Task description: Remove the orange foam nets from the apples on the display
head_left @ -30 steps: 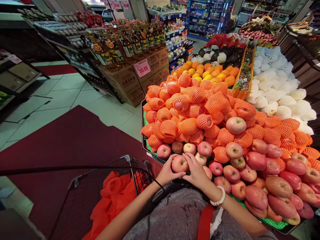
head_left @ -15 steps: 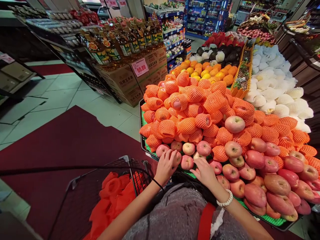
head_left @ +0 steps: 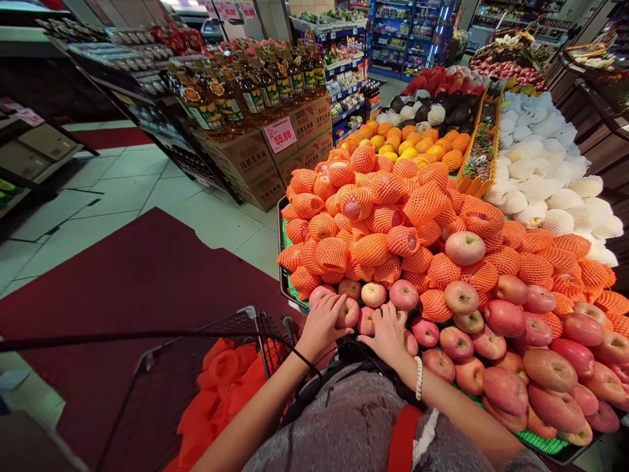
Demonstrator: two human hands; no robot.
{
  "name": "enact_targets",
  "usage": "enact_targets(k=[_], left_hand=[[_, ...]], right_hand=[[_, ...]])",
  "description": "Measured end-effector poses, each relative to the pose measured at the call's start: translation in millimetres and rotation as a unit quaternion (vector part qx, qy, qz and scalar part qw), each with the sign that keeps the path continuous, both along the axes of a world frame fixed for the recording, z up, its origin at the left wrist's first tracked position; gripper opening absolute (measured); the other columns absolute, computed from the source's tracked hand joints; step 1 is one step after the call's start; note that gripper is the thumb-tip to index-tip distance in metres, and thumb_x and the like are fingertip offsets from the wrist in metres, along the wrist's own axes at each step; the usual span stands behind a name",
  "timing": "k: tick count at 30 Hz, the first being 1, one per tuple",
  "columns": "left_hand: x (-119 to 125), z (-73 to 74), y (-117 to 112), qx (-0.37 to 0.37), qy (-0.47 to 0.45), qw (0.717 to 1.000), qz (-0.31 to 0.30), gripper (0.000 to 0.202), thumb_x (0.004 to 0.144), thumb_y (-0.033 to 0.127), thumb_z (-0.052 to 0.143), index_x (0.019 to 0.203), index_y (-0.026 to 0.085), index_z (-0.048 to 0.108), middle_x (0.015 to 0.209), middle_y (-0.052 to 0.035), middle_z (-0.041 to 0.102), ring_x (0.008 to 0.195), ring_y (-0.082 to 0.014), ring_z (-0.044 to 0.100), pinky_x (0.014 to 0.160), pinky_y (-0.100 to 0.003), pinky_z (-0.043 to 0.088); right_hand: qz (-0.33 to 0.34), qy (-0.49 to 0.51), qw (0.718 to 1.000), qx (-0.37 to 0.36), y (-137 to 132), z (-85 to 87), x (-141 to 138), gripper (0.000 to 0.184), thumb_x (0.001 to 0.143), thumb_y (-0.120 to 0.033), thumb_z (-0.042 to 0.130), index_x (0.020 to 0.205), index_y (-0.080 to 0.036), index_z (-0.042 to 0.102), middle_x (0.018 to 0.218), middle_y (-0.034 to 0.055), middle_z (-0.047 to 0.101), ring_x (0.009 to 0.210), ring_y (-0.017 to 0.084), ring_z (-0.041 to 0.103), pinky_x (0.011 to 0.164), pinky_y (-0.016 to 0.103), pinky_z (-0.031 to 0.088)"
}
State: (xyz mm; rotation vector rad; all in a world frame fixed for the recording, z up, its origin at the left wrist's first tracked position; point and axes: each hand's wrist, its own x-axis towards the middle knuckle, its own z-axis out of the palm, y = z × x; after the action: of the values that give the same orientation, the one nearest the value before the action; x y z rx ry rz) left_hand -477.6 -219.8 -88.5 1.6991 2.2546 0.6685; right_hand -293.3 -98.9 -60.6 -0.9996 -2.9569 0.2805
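Bare red apples lie along the near edge of a fruit display. My left hand curves round an apple, with its thumb below and its fingers over the top. Another apple shows partly behind those fingers. My right hand, with a white band at the wrist, closes against a neighbouring apple. Its fingertips partly cover more fruit. A pale apple and a pink apple sit just beyond the hands. Both palms are hidden.
Apples in orange foam nets are heaped behind the bare ones. White-netted fruit lies right. A shopping cart holding red-orange nets stands left. Oil bottles stand on cardboard boxes beyond the floor.
My right hand has shifted left and its fingers have come up over the apples beside my left hand. The left hand stays almost in place. The view has shifted slightly.
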Motion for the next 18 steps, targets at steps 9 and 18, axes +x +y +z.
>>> enact_targets(k=[9, 18], left_hand=[[-14.2, -2.0, -3.5, -0.016, -0.08, 0.995, -0.054, 0.094, 0.073, 0.018, 0.088, 0.155, 0.024, 0.041, 0.151, -0.0172, 0.055, 0.139, -0.0356, 0.055, 0.11, -0.051, 0.053], [12.4, -5.6, 0.6, -0.013, -0.014, 0.997, -0.075, 0.093, 0.079, 0.011, 0.078, 0.16, 0.022, 0.033, 0.16, -0.0184, 0.047, 0.15, -0.0331, 0.046, 0.12, -0.05, 0.046]], right_hand=[[-0.008, 0.046, 0.999, -0.009, -0.6, -9.6, 7.4, 0.052, 0.074, -0.056, 0.086, 0.102, -0.017, 0.067, 0.114, 0.0183, 0.067, 0.115, 0.039, 0.055, 0.098, 0.056, 0.044], [0.015, 0.057, 0.998, -0.027, 0.9, -15.7, 24.7, 0.073, 0.072, -0.046, 0.095, 0.129, -0.016, 0.061, 0.145, 0.0221, 0.06, 0.138, 0.041, 0.051, 0.113, 0.062, 0.041]])
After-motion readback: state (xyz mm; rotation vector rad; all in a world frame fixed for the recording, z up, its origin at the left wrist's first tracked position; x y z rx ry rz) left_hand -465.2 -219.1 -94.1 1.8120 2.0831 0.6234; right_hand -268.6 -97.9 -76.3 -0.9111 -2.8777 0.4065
